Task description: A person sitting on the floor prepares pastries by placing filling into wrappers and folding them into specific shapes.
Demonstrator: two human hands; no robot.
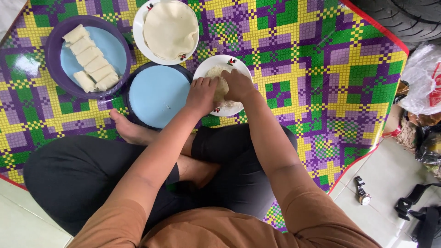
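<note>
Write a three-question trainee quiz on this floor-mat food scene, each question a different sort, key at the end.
1. True or false: both hands work over the small white plate.
2. Which dish holds the folded rolls? A the purple plate; B the empty blue plate; C the white plate of flat wrappers.
3. Fill in: the left hand and right hand press on pale ____.

Key: 1 true; 2 A; 3 dough.

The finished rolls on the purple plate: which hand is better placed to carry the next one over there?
Probably the left hand. Both hands are on the filling in the small white plate, but the purple plate with the finished rolls lies far left; the right hand would have to cross over.
</note>
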